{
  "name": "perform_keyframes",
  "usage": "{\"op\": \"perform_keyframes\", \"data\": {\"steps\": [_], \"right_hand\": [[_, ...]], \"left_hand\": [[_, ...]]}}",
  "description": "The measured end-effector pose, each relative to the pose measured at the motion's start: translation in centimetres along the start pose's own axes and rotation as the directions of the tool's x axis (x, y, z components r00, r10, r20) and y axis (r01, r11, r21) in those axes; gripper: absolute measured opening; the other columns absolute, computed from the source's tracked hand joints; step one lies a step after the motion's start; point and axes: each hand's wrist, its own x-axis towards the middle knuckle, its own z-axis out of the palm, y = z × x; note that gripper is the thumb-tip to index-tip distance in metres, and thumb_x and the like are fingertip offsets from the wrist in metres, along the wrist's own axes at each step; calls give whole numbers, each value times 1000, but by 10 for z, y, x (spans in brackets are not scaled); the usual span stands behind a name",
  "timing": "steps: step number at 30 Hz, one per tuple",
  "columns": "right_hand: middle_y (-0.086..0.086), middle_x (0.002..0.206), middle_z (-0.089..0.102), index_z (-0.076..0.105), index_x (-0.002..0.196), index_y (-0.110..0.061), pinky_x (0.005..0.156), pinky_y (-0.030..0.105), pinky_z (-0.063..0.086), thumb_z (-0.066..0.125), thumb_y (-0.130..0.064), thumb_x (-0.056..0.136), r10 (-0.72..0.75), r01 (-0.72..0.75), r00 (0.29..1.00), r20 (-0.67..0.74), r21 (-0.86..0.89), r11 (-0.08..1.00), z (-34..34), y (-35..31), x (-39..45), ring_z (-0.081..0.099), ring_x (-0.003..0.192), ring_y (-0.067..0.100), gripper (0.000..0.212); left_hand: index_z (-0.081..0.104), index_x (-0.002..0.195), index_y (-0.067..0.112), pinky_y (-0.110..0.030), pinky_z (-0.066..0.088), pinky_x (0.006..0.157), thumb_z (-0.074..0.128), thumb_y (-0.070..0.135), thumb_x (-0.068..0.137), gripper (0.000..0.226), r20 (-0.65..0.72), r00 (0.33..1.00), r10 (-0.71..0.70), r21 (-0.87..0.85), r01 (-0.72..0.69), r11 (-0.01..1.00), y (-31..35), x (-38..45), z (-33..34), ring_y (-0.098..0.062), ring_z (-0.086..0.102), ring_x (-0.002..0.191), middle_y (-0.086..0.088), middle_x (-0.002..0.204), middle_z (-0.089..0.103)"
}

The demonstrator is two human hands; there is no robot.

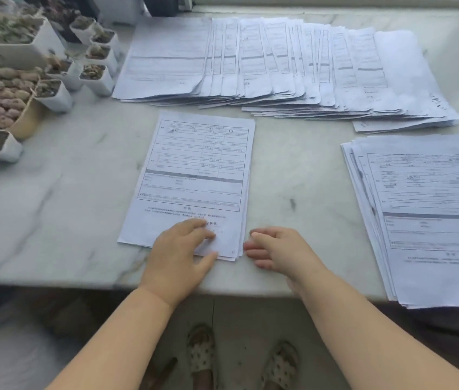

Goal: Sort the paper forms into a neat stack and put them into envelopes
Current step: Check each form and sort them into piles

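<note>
text: none legible | forms (194, 170): printed lines too blurred to read

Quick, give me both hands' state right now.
Left hand: open, fingers resting flat on the bottom of the small stack of forms.
Right hand: open, holding nothing, fingertips at that stack's right edge.

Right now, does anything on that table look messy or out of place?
Yes. The forms along the back lie fanned out sideways, overlapping unevenly. The right pile is skewed, its near corner overhanging the table edge. The centre stack looks tidy.
</note>
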Motion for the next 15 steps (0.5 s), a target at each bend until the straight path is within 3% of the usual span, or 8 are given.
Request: {"op": "perform_keyframes", "data": {"steps": [5,9,10,11,13,14,15], "right_hand": [[5,78,66,63,91,-12,58,21,48,61,-14,92,-30,21,997,-68,-127,992,19,-5,2,57,59,12,2],[2,85,69,65,92,-20,67,27,50,65,-19,88,-187,118,976,-114,-447,887,26,-8,10,62,69,13,5],[-2,91,68,66,97,-25,73,28,49,66,-24,86,-315,187,942,-119,-592,784,25,-6,13,62,78,13,11],[-6,104,66,66,106,-30,83,28,46,68,-29,85,-460,250,884,-81,-749,613,22,-4,17,60,92,12,21],[-5,142,43,57,128,-39,111,38,25,70,-42,81,-584,319,804,112,-910,265,14,-1,26,39,131,14,49],[-5,155,25,48,136,-43,117,40,8,69,-48,81,-549,323,819,170,-926,196,11,-1,31,22,142,15,60],[-6,160,10,41,139,-47,117,39,-4,69,-52,80,-498,318,847,183,-927,200,9,-1,36,8,147,13,66]], "left_hand": [[70,99,19,-38,48,93,60,43,72,38,-17,999,35,6,-35,999,-10,1,6,-24,63,105,-2,120,64],[70,100,18,-40,48,91,74,41,65,42,-27,997,69,18,-69,997,-17,2,8,-28,64,104,-6,122,64],[71,99,18,-40,48,90,79,39,64,42,-27,997,78,19,-77,997,-17,3,8,-28,64,103,-6,120,64],[71,98,18,-39,48,89,81,37,63,41,-32,996,85,15,-84,996,-18,4,7,-29,63,102,-6,118,65],[71,95,18,-39,47,88,78,34,66,34,-49,995,82,-19,-83,996,-20,6,7,-30,62,100,-4,115,65],[71,93,18,-38,46,88,77,31,68,29,-55,996,75,-42,-77,996,-21,8,6,-30,61,99,-4,114,65],[71,92,18,-37,46,88,78,27,69,26,-62,995,71,-61,-75,995,-23,9,6,-30,60,99,-3,113,66]]}}
